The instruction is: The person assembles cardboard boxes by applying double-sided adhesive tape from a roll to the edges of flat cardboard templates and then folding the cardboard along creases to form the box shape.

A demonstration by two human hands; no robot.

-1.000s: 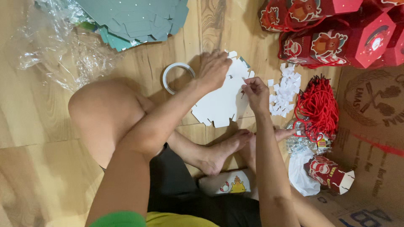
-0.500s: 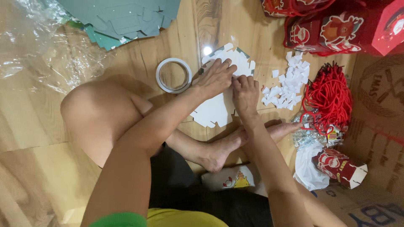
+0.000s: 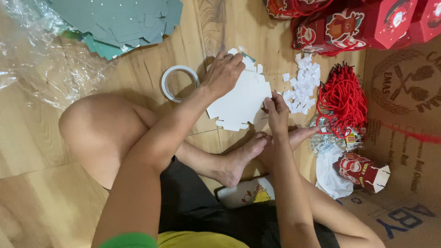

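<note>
Lying flat on the wooden floor (image 3: 41, 138), white side up, the die-cut card blank (image 3: 241, 103) sits just ahead of the person's crossed feet. The left hand (image 3: 223, 73) presses down on its upper left part, fingers spread over the edge, pinning rather than gripping. The right hand (image 3: 277, 110) works at the blank's right edge, about three o'clock, fingertips pinched together on something small; I take it to be a strip or tab, but it is too small to tell. To my eye the job goes best if the pinning hand keeps the card from sliding while the other peels slowly along the edge, so the thin card does not crease. Just beyond, at two o'clock from the blank, lies a heap of small white paper scraps (image 3: 301, 87), and past that a bundle of red cords (image 3: 342, 98). At ten o'clock, just beside the left wrist, rests a roll of tape (image 3: 179, 83). Green card sheets (image 3: 119, 20) lie far off at eleven, finished red boxes (image 3: 363, 23) at one.
</note>
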